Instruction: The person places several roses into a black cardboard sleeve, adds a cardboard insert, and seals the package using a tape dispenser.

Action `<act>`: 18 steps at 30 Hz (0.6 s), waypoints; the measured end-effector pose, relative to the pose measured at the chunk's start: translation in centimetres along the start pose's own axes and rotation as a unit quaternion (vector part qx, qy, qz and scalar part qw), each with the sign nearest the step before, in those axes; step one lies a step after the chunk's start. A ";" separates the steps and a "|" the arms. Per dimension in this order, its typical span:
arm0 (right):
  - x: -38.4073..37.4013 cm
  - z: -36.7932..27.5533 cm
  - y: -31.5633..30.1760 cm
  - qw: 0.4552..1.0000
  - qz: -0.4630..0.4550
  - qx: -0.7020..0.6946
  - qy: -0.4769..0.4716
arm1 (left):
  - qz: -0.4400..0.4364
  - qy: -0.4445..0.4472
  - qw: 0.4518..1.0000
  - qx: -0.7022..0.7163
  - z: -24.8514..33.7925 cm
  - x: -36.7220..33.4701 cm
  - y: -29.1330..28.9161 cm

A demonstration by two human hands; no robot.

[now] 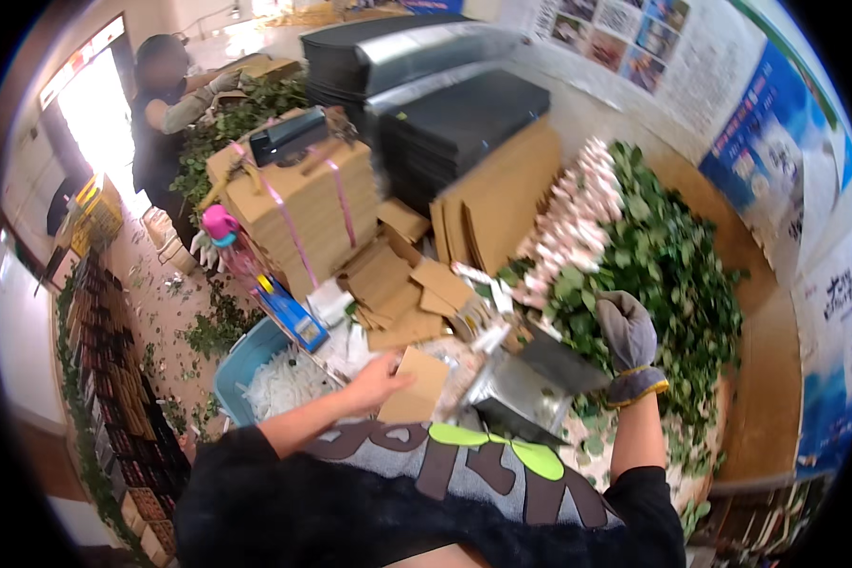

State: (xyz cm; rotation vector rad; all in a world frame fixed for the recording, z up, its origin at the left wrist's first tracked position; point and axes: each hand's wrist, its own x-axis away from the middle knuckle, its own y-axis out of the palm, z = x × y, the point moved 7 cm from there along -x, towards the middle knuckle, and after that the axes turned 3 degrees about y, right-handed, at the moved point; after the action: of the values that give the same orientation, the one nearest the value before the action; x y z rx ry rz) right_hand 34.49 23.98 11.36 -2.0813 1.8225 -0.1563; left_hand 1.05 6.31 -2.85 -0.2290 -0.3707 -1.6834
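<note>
My bare left hand point(377, 381) is closed on the edge of a small brown cardboard piece point(418, 386), held low in front of my body. My right hand point(629, 343), in a grey glove with a yellow-edged cuff, is curled shut over the near side of a big heap of leafy stems point(677, 284). Whatever its fingers hold is hidden. Pale pink roses point(573, 222) lie in a long row at the heap's left side, heads toward the middle of the table. Between my hands stands a shiny metal stand point(523, 396) with a dark slanted plate.
Cardboard scraps point(402, 298) lie beyond my left hand, beside a strapped cardboard stack point(298, 213). A blue bin point(241, 374) holds white strips; a pink-capped bottle point(225, 230) stands nearby. Black stacked sheets point(464, 123) are behind. Another person point(161, 114) handles greenery at far left.
</note>
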 end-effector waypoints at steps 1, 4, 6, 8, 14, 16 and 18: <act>-2.2 -1.6 1.1 0.998 0.009 0.033 -0.045 | -0.033 -0.038 0.997 0.064 -2.1 -0.6 0.6; -7.8 -12.4 12.7 0.911 -0.092 0.340 -0.214 | -0.014 -0.063 0.991 0.117 -4.9 0.7 -5.6; -11.1 -20.6 20.3 0.840 -0.046 0.360 -0.403 | 0.048 -0.034 0.992 0.107 -6.9 0.0 -7.8; -16.0 -28.4 27.0 0.734 -0.072 0.374 -0.563 | 0.097 -0.029 0.995 -0.005 -6.6 -0.4 -9.9; -29.1 -38.2 38.5 0.812 -0.012 0.494 -0.311 | 0.081 0.106 0.953 -0.273 -4.4 -3.1 -7.2; -28.8 -35.3 41.5 0.756 -0.077 0.603 -0.244 | 0.047 0.132 0.933 -0.331 -3.7 -2.5 -6.0; -27.1 -34.6 43.3 0.684 -0.085 0.633 -0.352 | -0.061 0.197 0.944 -0.257 -7.9 -4.2 -5.4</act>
State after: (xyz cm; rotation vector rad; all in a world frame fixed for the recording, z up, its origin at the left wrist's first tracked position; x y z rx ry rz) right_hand -21.31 39.34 32.75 -0.9873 0.5957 -0.4340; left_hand -3.17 7.81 -12.30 -0.2473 0.3704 -1.8760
